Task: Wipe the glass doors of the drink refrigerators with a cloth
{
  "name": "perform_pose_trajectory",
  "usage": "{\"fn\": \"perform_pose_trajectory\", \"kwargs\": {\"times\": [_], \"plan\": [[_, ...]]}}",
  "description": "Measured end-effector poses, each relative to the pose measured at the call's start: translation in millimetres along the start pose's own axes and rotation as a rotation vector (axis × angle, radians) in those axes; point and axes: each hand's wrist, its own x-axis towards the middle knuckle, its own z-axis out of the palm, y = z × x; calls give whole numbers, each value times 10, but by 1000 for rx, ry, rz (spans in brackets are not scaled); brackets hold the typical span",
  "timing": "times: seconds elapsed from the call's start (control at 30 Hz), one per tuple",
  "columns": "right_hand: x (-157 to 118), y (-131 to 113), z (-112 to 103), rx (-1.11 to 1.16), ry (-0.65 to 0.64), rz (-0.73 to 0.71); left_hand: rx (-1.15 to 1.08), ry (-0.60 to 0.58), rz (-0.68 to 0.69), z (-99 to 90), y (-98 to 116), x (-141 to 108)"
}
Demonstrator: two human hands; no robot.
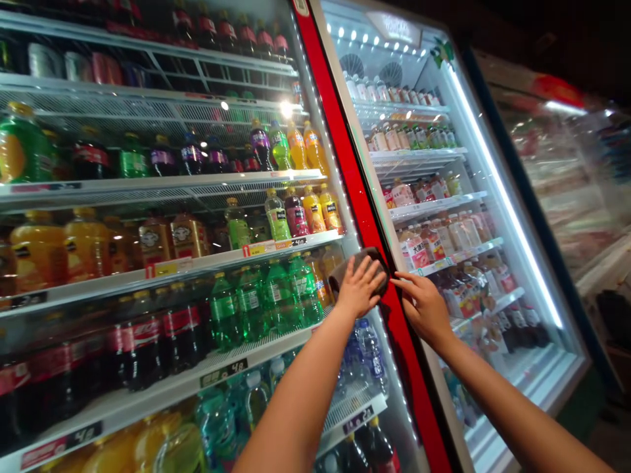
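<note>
My left hand [362, 286] lies flat with its fingers spread over a dark grey-brown cloth [340, 272], pressing it against the right edge of the left cooler's door and its red frame [340, 131]. Part of the cloth is hidden beneath the palm. To the right, my right hand [424, 309] has its fingers stretched out loosely, the tips at the dark edge beside the red frame. I see nothing held in it. Behind the glass by my left hand stand green soda bottles [279, 289] and bottled water [371, 351].
Cola bottles [135, 335], juice bottles [37, 246] and cans [46, 61] fill shelves of the left cooler. A second lit cooler [468, 253] with several shelves of drinks adjoins on the right. Beyond it is a blurred display case [552, 164].
</note>
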Motion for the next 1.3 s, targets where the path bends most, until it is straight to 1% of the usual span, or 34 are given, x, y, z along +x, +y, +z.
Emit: {"fn": "perform_pose_trajectory", "kwargs": {"times": [0.03, 0.07, 0.1, 0.13, 0.17, 0.23, 0.33, 0.37, 0.4, 0.43, 0.47, 0.5, 0.53, 0.6, 0.63, 0.67, 0.7, 0.73, 0.77, 0.8, 0.87, 0.9, 0.93, 0.97, 1.0, 1.03, 1.07, 1.1, 1.13, 1.17, 1.2, 1.23, 1.27, 1.3], "plan": [[-43, -8, 11, 6, -5, 6, -5, -45, 140, 32, 42, -133], [-79, -23, 24, 10, -17, 7, -7, -78, 243, 47, 60, -261], [-101, -42, 39, 17, -33, 5, -6, -97, 296, 38, 44, -368], [-110, -66, 55, 25, -46, -1, -1, -101, 297, 0, -10, -445], [-104, -90, 70, 35, -55, -9, 5, -93, 256, -65, -101, -488], [-62, -133, 97, 57, -56, -24, 26, -50, 88, -261, -368, -487], [16, -187, 128, 83, -43, -38, 80, 85, -341, -573, -754, -426], [33, -208, 140, 88, -38, -39, 97, 130, -475, -634, -814, -431], [43, -235, 154, 94, -32, -37, 109, 163, -575, -660, -822, -460], [46, -270, 173, 100, -24, -32, 113, 178, -624, -648, -777, -512], [46, -313, 194, 108, -15, -26, 111, 170, -611, -604, -685, -587], [44, -365, 219, 116, -8, -19, 102, 141, -534, -536, -562, -679], [43, -422, 245, 124, -7, -17, 86, 94, -397, -459, -426, -782], [55, -541, 291, 135, -22, -30, 39, -20, -43, -337, -205, -996], [70, -594, 306, 135, -38, -43, 18, -68, 105, -318, -161, -1094], [91, -638, 315, 134, -56, -59, 4, -100, 197, -338, -176, -1180], [116, -670, 316, 131, -71, -74, 3, -115, 216, -399, -252, -1253], [143, -691, 311, 129, -80, -86, 16, -110, 161, -495, -380, -1313], [170, -700, 301, 129, -82, -93, 43, -84, 44, -617, -543, -1361], [193, -702, 288, 132, -79, -95, 81, -41, -112, -749, -716, -1399], [222, -700, 271, 138, -58, -85, 165, 94, -475, -979, -1000, -1463], [228, -708, 273, 140, -45, -77, 197, 165, -627, -1046, -1073, -1495], [228, -727, 285, 143, -35, -69, 216, 222, -732, -1070, -1085, -1530], [224, -759, 306, 147, -32, -63, 220, 249, -773, -1052, -1039, -1568], [217, -807, 336, 152, -37, -59, 209, 240, -741, -998, -947, -1609], [209, -867, 372, 161, -50, -61, 185, 195, -632, -921, -826, -1652], [202, -938, 410, 171, -66, -67, 151, 120, -452, -837, -699, -1693], [195, -1013, 447, 182, -81, -77, 111, 30, -235, -761, -591, -1731], [189, -1088, 479, 190, -95, -88, 73, -56, -21, -708, -523, -1764], [185, -1159, 504, 197, -104, -102, 44, -125, 150, -686, -508, -1789], [182, -1221, 521, 203, -113, -116, 30, -159, 228, -699, -553, -1807], [180, -1275, 530, 208, -118, -132, 26, -174, 253, -746, -652, -1820], [179, -1323, 533, 212, -121, -149, 34, -168, 226, -818, -792, -1828], [177, -1366, 534, 215, -122, -168, 52, -142, 145, -903, -952, -1836]]}}
